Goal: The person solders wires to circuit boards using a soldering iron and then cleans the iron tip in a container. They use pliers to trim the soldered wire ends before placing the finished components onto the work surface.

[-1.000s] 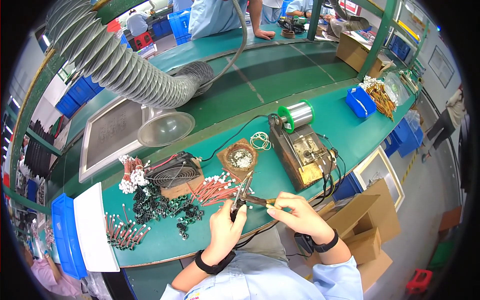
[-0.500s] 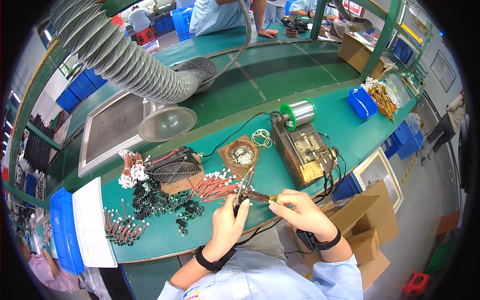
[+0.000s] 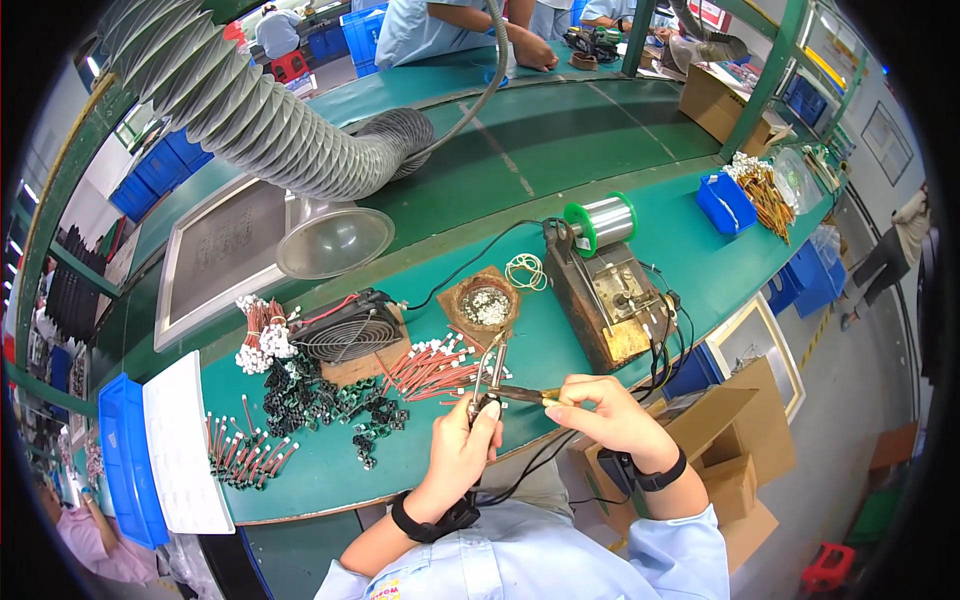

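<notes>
Low in the middle, my left hand (image 3: 464,446) is closed around a black-handled tool with two slim metal prongs (image 3: 498,366) pointing away from me. One prong is thinner and bent at its tip. From the right, my right hand (image 3: 612,412) pinches the yellowish end of a dark rod (image 3: 524,394). The rod lies crosswise, its far end against the tool by my left fingers; whether the two are joined is hidden. Just beyond lie red wires with white connectors (image 3: 432,368) and a brown dish (image 3: 484,306) with silvery bits.
A solder feeder (image 3: 610,310) with a green-rimmed spool (image 3: 604,222) stands right of the dish. Left are a small fan (image 3: 350,338), black parts (image 3: 300,392) and a white board (image 3: 186,445). A grey duct hood (image 3: 336,244) hangs beyond. Cardboard boxes (image 3: 735,470) stand lower right.
The two prongs stand slightly more upright, and my right hand has shifted a little to the right. Across the bench, a co-worker's hand has lifted from the surface and closed.
</notes>
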The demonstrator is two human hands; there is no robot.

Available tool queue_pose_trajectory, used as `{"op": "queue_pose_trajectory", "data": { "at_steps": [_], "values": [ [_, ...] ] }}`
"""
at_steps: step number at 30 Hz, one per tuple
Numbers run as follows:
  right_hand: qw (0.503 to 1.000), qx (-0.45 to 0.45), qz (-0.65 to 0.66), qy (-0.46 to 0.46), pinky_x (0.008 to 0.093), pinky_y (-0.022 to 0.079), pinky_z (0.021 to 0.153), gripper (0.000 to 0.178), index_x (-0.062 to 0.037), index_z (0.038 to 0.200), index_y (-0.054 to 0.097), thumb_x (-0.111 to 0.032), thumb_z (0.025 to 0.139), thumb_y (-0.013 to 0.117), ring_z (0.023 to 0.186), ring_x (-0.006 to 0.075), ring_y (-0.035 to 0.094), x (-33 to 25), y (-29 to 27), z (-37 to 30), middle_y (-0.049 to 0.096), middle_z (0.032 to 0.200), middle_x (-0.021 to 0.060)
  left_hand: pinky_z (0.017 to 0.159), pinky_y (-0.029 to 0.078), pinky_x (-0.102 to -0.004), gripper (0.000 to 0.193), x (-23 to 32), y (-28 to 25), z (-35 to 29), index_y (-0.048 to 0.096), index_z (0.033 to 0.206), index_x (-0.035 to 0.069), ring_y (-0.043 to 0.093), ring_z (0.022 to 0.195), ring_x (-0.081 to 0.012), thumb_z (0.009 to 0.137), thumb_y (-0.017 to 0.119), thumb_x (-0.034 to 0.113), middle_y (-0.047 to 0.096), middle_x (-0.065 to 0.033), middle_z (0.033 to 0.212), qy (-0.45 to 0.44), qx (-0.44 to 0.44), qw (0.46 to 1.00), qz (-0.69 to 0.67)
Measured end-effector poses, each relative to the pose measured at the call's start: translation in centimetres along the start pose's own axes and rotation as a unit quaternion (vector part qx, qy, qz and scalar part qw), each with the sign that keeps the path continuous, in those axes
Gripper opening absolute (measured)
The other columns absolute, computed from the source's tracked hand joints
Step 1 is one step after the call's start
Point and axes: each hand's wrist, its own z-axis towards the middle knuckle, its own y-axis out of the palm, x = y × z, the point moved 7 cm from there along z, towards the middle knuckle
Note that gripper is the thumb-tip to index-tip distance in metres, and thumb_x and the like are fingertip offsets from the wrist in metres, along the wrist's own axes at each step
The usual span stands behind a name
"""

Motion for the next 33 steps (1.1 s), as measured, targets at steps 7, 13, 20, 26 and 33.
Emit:
{"op": "queue_pose_trajectory", "data": {
  "at_steps": [7, 13, 20, 26, 33],
  "values": [
    [0.973, -0.065, 0.222, 0.009, 0.0243, 0.034, 0.062, 0.028, -0.0034, 0.063, 0.049, -0.016, 0.086, 0.061, 0.064, 0.0075, 0.04, 3.8, 1.3, 0.7, 0.044, 0.063, -0.0007, 0.053, 0.041, -0.0251, 0.023, -0.7, 2.9, -0.9, 0.046, 0.098, 0.002, 0.044, 0.049, -0.0115, 0.095, 0.042, 0.025, 0.049, -0.0035, 0.065, -0.145, -0.252, 0.827, -0.482],
    [0.988, 0.001, 0.154, 0.015, 0.0261, 0.035, 0.063, 0.028, -0.003, 0.064, 0.049, -0.017, 0.085, 0.061, 0.063, 0.0111, 0.043, 3.7, 0.8, 0.2, 0.046, 0.062, 0.0003, 0.057, 0.044, -0.0263, 0.021, -1.0, 1.1, -0.3, 0.044, 0.101, 0.001, 0.049, 0.053, -0.0151, 0.093, 0.047, 0.02, 0.052, -0.0052, 0.07, -0.1, -0.119, 0.945, -0.288],
    [0.994, 0.08, -0.045, -0.052, 0.0294, 0.037, 0.063, 0.026, -0.0027, 0.064, 0.049, -0.016, 0.082, 0.063, 0.064, 0.0172, 0.047, -0.1, -1.6, -1.8, 0.049, 0.062, 0.004, 0.058, 0.049, -0.0283, 0.021, 0.6, -0.2, -1.1, 0.044, 0.1, -0.002, 0.06, 0.064, -0.0163, 0.087, 0.056, 0.009, 0.06, -0.0096, 0.083, 0.152, 0.048, 0.969, 0.187],
    [0.994, 0.061, -0.087, -0.034, 0.0293, 0.037, 0.065, 0.025, -0.0022, 0.065, 0.049, -0.013, 0.081, 0.064, 0.068, 0.015, 0.047, -1.4, -1.6, -1.8, 0.05, 0.062, 0.0024, 0.057, 0.05, -0.0265, 0.015, 2.8, 1.2, -2.2, 0.048, 0.095, -0.004, 0.062, 0.065, -0.0162, 0.086, 0.057, 0.005, 0.061, -0.0084, 0.082, 0.233, 0.111, 0.901, 0.348],
    [0.992, 0.032, 0.113, 0.044, 0.0282, 0.037, 0.066, 0.026, -0.0012, 0.064, 0.049, -0.015, 0.082, 0.062, 0.071, 0.013, 0.047, 1.2, -0.9, -1.2, 0.052, 0.069, 0.0024, 0.064, 0.05, -0.0308, 0.017, -1.0, 0.3, -0.2, 0.05, 0.101, -0.003, 0.062, 0.071, -0.0174, 0.088, 0.054, 0.008, 0.059, -0.0082, 0.085, -0.083, -0.133, 0.958, -0.241]
  ]
}}
